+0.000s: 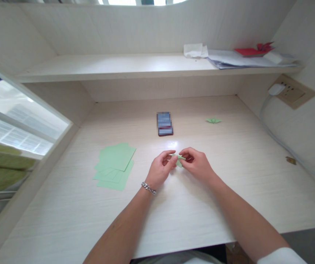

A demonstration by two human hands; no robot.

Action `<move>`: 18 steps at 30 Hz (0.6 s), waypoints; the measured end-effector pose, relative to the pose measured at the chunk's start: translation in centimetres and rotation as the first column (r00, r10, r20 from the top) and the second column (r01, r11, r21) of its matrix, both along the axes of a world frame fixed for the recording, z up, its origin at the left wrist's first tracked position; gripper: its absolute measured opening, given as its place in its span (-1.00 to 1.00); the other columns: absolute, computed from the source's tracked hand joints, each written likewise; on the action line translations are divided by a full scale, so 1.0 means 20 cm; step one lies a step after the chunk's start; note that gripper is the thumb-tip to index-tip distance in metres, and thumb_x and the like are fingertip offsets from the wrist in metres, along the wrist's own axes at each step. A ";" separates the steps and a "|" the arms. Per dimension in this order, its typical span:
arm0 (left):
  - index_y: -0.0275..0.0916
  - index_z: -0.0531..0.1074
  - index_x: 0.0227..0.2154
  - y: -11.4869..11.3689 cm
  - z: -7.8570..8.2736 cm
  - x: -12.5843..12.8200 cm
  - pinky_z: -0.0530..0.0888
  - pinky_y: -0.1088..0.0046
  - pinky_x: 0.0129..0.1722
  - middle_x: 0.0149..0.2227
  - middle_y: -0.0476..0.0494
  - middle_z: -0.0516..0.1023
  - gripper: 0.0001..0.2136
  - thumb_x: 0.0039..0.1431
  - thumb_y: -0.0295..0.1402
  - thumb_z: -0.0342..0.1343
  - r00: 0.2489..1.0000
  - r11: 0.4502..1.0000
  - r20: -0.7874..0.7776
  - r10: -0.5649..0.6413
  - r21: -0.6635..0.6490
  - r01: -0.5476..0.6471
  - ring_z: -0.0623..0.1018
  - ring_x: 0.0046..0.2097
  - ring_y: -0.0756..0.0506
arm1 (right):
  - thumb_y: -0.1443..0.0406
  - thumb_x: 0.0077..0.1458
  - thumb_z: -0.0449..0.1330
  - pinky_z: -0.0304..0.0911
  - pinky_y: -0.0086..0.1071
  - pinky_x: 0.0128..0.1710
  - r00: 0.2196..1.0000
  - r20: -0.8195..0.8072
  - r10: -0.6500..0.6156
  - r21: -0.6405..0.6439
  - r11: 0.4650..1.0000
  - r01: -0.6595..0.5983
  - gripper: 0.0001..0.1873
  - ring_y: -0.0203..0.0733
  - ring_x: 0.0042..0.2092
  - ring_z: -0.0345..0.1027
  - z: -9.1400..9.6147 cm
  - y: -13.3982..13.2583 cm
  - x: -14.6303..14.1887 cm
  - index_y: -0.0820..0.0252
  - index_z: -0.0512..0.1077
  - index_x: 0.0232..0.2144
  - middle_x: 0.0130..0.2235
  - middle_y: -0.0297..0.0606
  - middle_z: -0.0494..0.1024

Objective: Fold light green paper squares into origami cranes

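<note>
A small folded piece of green paper [178, 163] is held between both hands, just above the desk. My left hand [161, 167], with a chain bracelet at the wrist, pinches its left side between thumb and fingers. On the other side, my right hand [196, 163] grips the paper's right part with thumb and fingertips. Parts of the folds are hidden behind the fingers. To the left lies a loose stack of green paper sheets [116, 157]. A small folded green paper figure [213, 120] sits farther back on the right.
A phone [165, 124] lies on the desk [64, 209] beyond my hands. Papers [229, 58] and a red paper figure [263, 47] rest on the shelf. From a wall socket [296, 91], a white cable [273, 135] runs down the right side.
</note>
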State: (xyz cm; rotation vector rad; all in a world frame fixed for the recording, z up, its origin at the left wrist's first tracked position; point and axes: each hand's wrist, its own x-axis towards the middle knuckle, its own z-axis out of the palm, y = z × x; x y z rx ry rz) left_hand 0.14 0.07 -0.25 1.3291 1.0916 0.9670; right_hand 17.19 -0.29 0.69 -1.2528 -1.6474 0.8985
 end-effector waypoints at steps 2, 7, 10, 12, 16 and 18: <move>-0.30 0.39 -0.05 0.00 -0.01 0.00 0.51 0.40 -0.30 -0.25 -0.20 0.56 -0.62 0.08 -0.25 0.16 0.999 1.000 -0.044 -0.003 0.031 0.005 0.57 -0.30 -0.08 | 0.32 0.00 0.21 0.34 -0.43 -0.39 1.000 0.030 0.000 0.054 0.999 -0.001 -0.87 -0.27 -0.40 0.42 0.00 -0.01 -0.02 0.16 0.45 -0.31 -0.40 -0.31 0.56; -0.27 0.43 -0.10 0.00 -0.03 0.01 0.48 0.37 -0.08 -0.10 -0.22 0.55 -0.69 0.04 -0.45 0.12 0.997 0.995 -0.044 0.069 0.075 -0.066 0.55 -0.10 -0.09 | 0.38 0.02 0.19 0.33 -0.43 -0.36 0.985 0.133 -0.106 0.203 0.976 0.078 -0.91 -0.27 -0.38 0.41 0.00 -0.04 -0.05 0.15 0.45 -0.35 -0.37 -0.31 0.54; -0.26 0.46 -0.12 -0.01 -0.03 0.02 0.49 0.38 -0.10 -0.13 -0.20 0.57 -0.72 0.07 -0.40 0.10 0.976 0.983 -0.146 0.163 0.109 -0.148 0.56 -0.12 -0.10 | 0.40 0.06 0.16 0.31 -0.41 -0.33 0.969 0.193 -0.155 0.279 0.956 0.097 -0.89 -0.26 -0.36 0.40 0.00 -0.05 -0.06 0.15 0.45 -0.33 -0.34 -0.28 0.54; -0.25 0.48 -0.14 -0.01 -0.03 0.02 0.50 0.40 -0.15 -0.19 -0.17 0.60 -0.73 0.08 -0.35 0.11 0.954 0.975 -0.220 0.204 0.136 -0.177 0.58 -0.18 -0.09 | 0.41 0.09 0.13 0.30 -0.41 -0.29 0.960 0.232 -0.154 0.322 0.944 0.074 -0.88 -0.25 -0.33 0.40 0.00 -0.07 -0.08 0.16 0.45 -0.32 -0.34 -0.27 0.54; -0.21 0.52 -0.18 -0.02 0.00 0.02 0.50 0.45 -0.19 -0.26 -0.10 0.62 -0.75 0.05 -0.37 0.11 0.898 0.951 -0.334 0.286 0.214 -0.223 0.59 -0.26 -0.06 | 0.42 0.12 0.09 0.26 -0.40 -0.28 0.938 0.309 -0.159 0.395 0.918 0.026 -0.86 -0.24 -0.32 0.39 -0.01 -0.08 -0.11 0.17 0.44 -0.33 -0.38 -0.27 0.53; -0.19 0.53 -0.20 -0.02 0.01 0.03 0.49 0.47 -0.24 -0.31 -0.06 0.63 -0.75 0.02 -0.40 0.12 0.868 0.937 -0.372 0.328 0.246 -0.249 0.58 -0.31 -0.04 | 0.41 0.13 0.08 0.25 -0.40 -0.29 0.924 0.344 -0.169 0.418 0.909 0.011 -0.86 -0.24 -0.34 0.38 -0.01 -0.09 -0.12 0.16 0.44 -0.33 -0.41 -0.27 0.51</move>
